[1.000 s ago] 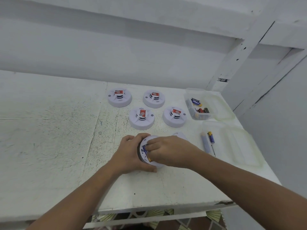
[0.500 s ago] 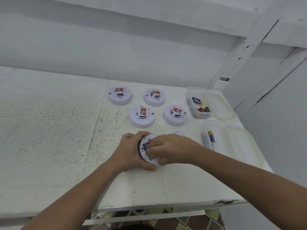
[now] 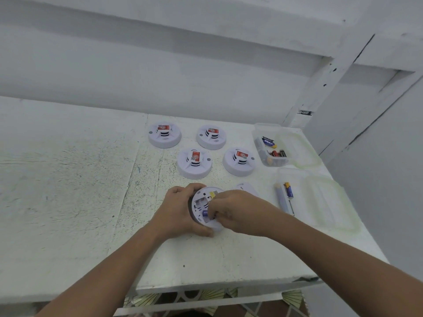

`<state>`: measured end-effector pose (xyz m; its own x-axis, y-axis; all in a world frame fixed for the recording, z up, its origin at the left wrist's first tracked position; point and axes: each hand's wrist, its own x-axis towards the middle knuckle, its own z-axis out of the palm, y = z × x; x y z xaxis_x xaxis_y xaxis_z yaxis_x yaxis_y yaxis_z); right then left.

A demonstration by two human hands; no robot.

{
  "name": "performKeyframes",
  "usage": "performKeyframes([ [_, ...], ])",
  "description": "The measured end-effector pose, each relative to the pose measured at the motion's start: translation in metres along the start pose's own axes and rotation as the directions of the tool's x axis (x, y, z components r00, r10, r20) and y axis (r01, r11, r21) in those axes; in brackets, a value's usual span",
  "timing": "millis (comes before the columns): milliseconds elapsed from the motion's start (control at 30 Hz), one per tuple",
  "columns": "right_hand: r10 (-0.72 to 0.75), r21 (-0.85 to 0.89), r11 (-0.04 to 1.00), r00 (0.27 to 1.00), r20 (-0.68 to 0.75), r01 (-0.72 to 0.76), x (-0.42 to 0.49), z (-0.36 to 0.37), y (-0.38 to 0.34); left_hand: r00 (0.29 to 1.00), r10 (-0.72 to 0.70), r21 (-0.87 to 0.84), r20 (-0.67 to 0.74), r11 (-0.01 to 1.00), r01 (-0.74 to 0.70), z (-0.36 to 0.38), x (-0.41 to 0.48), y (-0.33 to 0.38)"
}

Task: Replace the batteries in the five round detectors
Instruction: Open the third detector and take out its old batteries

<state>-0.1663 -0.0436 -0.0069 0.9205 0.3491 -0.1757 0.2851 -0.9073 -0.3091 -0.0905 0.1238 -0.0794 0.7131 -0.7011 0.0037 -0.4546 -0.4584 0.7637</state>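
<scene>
My right hand (image 3: 231,211), just below the centre of the frame, has its fingers curled, pinching a blue battery (image 3: 205,213) in the back of the open detector (image 3: 203,202). My left hand (image 3: 180,213) wraps round the detector's left rim, holding it on the white table (image 3: 91,202) with its open back facing up toward me.

The battery's blue end points left. Its long axis seems to run left to right, though my fingers hide most of it.

If my pinch slips, the battery could spring out. Pressing too hard could slide the detector from my left hand.

Its cover (image 3: 246,187) lies just behind my right hand. Four other detectors (image 3: 194,163) sit higher in the frame, and a clear tub (image 3: 261,152) of batteries is at the upper right.
</scene>
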Motion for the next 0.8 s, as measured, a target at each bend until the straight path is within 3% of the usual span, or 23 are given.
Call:
performKeyframes([
  [67,0.082,0.089,0.993,0.996,-0.02,-0.08,-0.004,0.0,-0.002,1.0,0.007,-0.005,-0.007,1.0,-0.007,0.0,0.0,0.0],
  [133,0.202,0.283,0.942,0.978,-0.046,-0.181,-0.009,-0.002,0.001,1.0,0.003,-0.015,-0.009,1.0,-0.003,0.001,0.0,-0.001],
  [267,0.425,0.665,0.692,0.903,-0.062,-0.28,-0.022,-0.01,0.012,1.0,-0.011,-0.018,-0.013,1.0,0.011,0.001,0.0,-0.002],
  [400,0.621,0.883,0.418,0.776,-0.108,-0.212,-0.038,-0.021,0.03,0.999,-0.032,-0.023,0.003,0.999,0.032,0.0,0.0,-0.001],
  [500,0.757,0.956,0.267,0.64,-0.129,-0.122,-0.057,-0.035,0.052,0.998,-0.055,-0.025,-0.002,0.998,0.055,0.001,0.0,-0.003],
  [567,0.818,0.95,0.274,0.556,-0.147,-0.151,-0.07,-0.04,0.07,0.998,-0.063,-0.033,-0.003,0.997,0.062,0.001,0.0,-0.003],
  [667,0.877,0.783,0.41,0.437,-0.198,-0.467,-0.084,-0.038,0.089,0.998,-0.066,-0.035,-0.009,0.997,0.066,0.002,0.0,-0.002],
  [733,0.886,0.62,0.45,0.411,-0.217,-0.643,-0.089,-0.033,0.093,0.997,-0.077,-0.037,-0.016,0.996,0.076,0.003,0.0,-0.002],
  [800,0.888,0.521,0.45,0.424,-0.177,-0.725,-0.09,-0.026,0.094,0.996,-0.08,-0.034,-0.024,0.996,0.079,0.003,0.0,-0.003],
])
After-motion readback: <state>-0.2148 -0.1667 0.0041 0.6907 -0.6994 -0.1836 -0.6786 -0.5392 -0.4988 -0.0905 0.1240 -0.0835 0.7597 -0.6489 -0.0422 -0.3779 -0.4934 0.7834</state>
